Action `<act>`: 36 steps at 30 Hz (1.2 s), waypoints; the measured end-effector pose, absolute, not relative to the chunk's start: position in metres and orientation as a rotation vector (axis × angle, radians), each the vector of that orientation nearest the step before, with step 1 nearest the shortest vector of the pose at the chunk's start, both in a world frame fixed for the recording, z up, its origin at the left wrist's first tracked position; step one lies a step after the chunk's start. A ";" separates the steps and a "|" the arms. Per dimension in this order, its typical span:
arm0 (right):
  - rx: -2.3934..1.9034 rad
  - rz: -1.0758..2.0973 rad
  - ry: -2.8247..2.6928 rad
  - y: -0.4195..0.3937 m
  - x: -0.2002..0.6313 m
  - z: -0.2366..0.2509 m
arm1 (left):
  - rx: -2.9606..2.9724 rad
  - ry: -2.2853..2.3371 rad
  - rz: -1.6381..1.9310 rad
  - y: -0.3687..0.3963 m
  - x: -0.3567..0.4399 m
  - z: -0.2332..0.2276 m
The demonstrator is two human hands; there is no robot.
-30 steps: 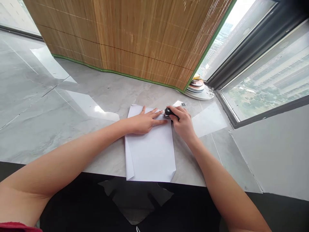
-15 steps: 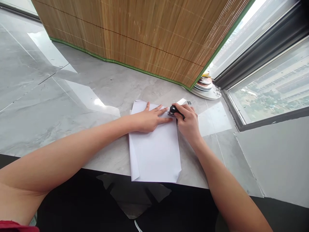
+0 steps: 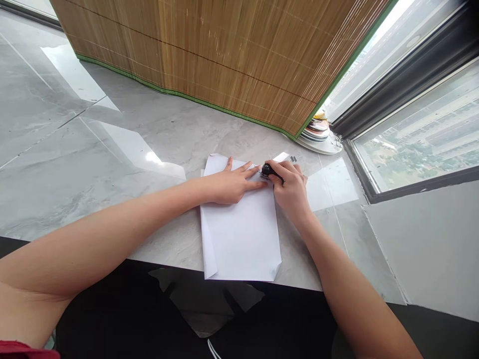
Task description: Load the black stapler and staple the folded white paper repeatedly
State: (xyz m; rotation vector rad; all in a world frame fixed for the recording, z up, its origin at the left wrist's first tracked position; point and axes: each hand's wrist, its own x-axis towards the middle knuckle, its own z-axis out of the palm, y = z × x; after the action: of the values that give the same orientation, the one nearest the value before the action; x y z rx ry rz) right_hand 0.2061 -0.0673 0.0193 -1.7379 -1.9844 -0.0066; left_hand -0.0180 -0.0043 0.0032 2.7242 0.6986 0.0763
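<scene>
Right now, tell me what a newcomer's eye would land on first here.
First, the white paper stack at the near edge of the grey marble counter, with the left hand flat on its top. At the stack's top right corner the right hand closes on a small black stapler. Behind hangs a bamboo blind, plates stacked by its right end.

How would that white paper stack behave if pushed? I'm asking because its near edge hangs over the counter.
The paper stack probably slides easily: the marble counter looks glossy. It is likely floppy, since its near corners already curl past the edge. The left hand lies flat on it while the right hand holds a small black stapler at its top corner, so it should stay put for now.
</scene>
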 end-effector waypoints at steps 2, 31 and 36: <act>-1.777 -0.065 -2.043 -0.068 0.204 0.019 | 2.715 0.698 0.065 -0.004 -0.018 0.004; -1.778 0.031 -1.785 -0.055 0.255 0.017 | 2.827 0.799 -0.116 -0.010 -0.022 0.023; -1.825 0.061 -1.743 -0.055 0.259 0.016 | 2.826 0.816 -0.141 -0.009 -0.023 0.023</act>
State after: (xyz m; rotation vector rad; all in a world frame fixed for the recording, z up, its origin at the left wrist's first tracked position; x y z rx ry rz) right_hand 0.2593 -0.0548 0.0158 -1.8254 -1.7434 0.0609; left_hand -0.0235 -0.0090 0.0234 2.8257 0.8158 -0.1411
